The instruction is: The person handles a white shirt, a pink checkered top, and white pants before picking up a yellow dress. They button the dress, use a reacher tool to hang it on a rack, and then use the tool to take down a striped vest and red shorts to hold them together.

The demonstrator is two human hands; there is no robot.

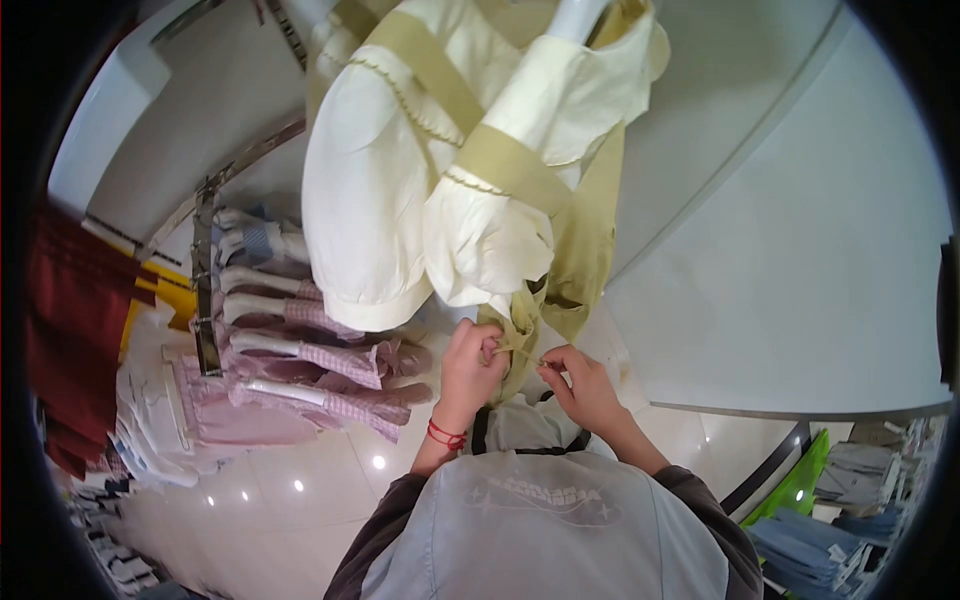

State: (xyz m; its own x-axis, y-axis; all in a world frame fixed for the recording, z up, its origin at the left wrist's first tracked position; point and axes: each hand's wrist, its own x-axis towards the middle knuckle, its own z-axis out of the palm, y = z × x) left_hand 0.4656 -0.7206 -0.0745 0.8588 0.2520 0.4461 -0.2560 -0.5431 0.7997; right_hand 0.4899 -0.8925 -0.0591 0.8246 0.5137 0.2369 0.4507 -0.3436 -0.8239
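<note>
A cream dress (400,190) with olive-khaki bands and puffed sleeves hangs on a white mannequin right in front of me. An olive-khaki sash (570,260) hangs down its front. My left hand (470,365), with a red string bracelet at the wrist, pinches a thin strip of the sash. My right hand (585,385) pinches the same strip from the other side, a few centimetres away. Both hands meet just below the dress's sleeves, the strip stretched between the fingers.
To the left, a metal rack (205,290) carries several pink checked garments (320,360). Dark red clothes (70,330) hang at the far left. Folded blue-grey clothes (820,540) lie at the lower right beside a green panel. The floor is glossy and white.
</note>
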